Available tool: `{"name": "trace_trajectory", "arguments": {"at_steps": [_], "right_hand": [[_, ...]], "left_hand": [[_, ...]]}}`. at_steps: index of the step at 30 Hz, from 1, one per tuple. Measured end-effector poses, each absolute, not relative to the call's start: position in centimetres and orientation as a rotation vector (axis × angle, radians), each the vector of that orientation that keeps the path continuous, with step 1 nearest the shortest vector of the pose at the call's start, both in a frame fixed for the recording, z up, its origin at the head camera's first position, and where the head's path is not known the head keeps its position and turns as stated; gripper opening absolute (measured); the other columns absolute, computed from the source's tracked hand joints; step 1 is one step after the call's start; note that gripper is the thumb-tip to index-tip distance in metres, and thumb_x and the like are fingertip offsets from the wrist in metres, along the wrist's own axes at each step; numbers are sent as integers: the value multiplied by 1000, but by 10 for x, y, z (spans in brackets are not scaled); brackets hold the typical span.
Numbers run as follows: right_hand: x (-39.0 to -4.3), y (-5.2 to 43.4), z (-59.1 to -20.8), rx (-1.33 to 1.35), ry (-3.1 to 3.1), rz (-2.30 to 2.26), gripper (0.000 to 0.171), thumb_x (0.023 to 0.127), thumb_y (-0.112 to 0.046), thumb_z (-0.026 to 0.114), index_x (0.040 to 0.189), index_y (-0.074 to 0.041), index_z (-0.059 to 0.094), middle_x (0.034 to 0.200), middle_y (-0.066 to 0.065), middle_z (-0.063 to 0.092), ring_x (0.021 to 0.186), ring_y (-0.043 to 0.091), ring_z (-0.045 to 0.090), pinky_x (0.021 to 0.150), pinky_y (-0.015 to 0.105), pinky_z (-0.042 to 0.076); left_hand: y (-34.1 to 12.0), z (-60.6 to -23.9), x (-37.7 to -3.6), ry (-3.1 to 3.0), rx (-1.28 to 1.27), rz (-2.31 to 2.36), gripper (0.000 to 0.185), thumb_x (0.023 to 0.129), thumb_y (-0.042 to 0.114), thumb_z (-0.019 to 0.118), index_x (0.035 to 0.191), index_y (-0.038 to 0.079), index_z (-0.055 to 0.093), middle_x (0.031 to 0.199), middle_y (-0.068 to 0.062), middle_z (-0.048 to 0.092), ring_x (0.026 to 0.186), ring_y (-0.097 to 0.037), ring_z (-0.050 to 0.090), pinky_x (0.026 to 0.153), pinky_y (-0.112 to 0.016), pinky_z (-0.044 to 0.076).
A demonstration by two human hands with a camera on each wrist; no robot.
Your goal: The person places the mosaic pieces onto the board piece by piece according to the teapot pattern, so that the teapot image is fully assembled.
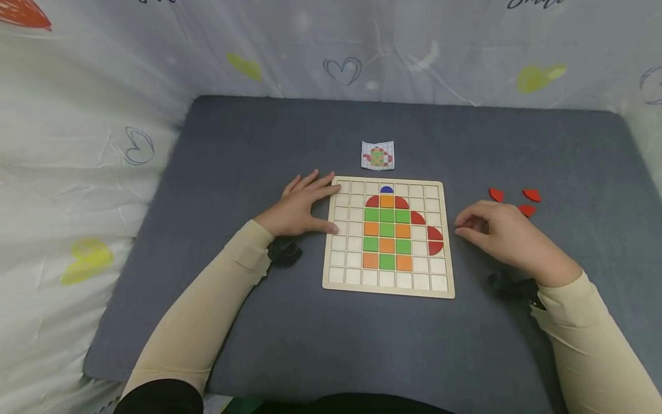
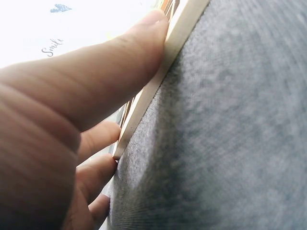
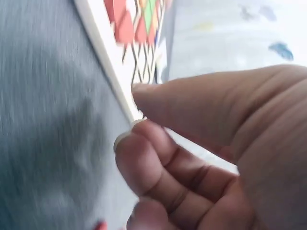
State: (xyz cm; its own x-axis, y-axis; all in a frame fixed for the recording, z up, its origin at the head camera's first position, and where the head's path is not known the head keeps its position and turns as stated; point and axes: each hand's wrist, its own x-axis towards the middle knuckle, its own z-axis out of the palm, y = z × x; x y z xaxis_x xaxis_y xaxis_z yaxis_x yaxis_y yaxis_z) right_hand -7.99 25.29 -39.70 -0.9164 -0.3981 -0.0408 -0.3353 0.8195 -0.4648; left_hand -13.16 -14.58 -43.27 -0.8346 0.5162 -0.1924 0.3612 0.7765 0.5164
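Note:
A wooden grid board (image 1: 341,276) lies in the middle of the grey mat (image 1: 248,149). It holds green and orange squares, red curved pieces and a blue half-round (image 1: 386,189). My left hand (image 1: 302,206) lies flat on the mat with straight fingers, and its thumb (image 2: 96,81) presses the board's left edge (image 2: 158,81). My right hand (image 1: 488,230) hovers just right of the board, with its fingers (image 3: 144,163) curled and nothing seen in them. The board's edge (image 3: 103,45) shows beyond that hand in the right wrist view, which is blurred.
Three loose red pieces (image 1: 526,210) lie on the mat right of my right hand. A small pattern card (image 1: 378,155) sits behind the board. White printed cloth (image 1: 77,172) walls the mat at the back and sides.

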Motion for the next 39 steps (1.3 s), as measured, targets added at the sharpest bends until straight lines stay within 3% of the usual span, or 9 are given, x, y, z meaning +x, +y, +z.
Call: {"name": "trace_trajectory", "arguments": {"at_steps": [9,16,20,24,32,39], "right_hand": [[-88,289,-394,-478,2896,-473,26,84,-7,74,109,-2,71,99,16,56,81,26,55,68,42,46],[-94,297,-395,-425,2827,-395,30,89,-6,69,117,3,66,106,24,57,89,33,53,72,49,46],[-97,299,-397,-437,2821,-419,27,88,-7,71,112,2,66,98,18,62,87,31,58,72,49,48],[-98,299,-398,-441,2797,-465,24,84,-11,76,105,-3,66,85,7,63,75,22,58,64,39,48],[-90,292,-394,-511,2826,-522,12,83,-12,77,88,-12,66,74,-3,60,64,11,53,55,28,43],[-77,266,-384,-705,2869,-670,13,81,-12,79,86,-20,70,72,-10,59,62,3,51,53,22,44]], "left_hand": [[-144,-432,-131,2638,661,678,98,74,65,74,155,30,30,163,11,10,151,-16,-6,119,-42,-12],[-144,-432,-132,2638,655,680,99,73,65,74,155,30,30,163,11,9,150,-15,-8,119,-41,-12],[-144,-433,-132,2642,655,677,99,73,66,74,155,30,30,163,12,9,150,-15,-8,119,-42,-12],[-145,-433,-132,2643,657,677,99,73,66,74,154,30,30,163,12,10,151,-15,-7,119,-42,-12],[-145,-432,-132,2640,660,678,98,74,65,74,155,30,31,163,11,10,151,-16,-7,119,-43,-12],[-146,-431,-131,2643,667,684,97,75,65,74,154,30,31,163,11,10,151,-16,-6,119,-43,-11]]}}
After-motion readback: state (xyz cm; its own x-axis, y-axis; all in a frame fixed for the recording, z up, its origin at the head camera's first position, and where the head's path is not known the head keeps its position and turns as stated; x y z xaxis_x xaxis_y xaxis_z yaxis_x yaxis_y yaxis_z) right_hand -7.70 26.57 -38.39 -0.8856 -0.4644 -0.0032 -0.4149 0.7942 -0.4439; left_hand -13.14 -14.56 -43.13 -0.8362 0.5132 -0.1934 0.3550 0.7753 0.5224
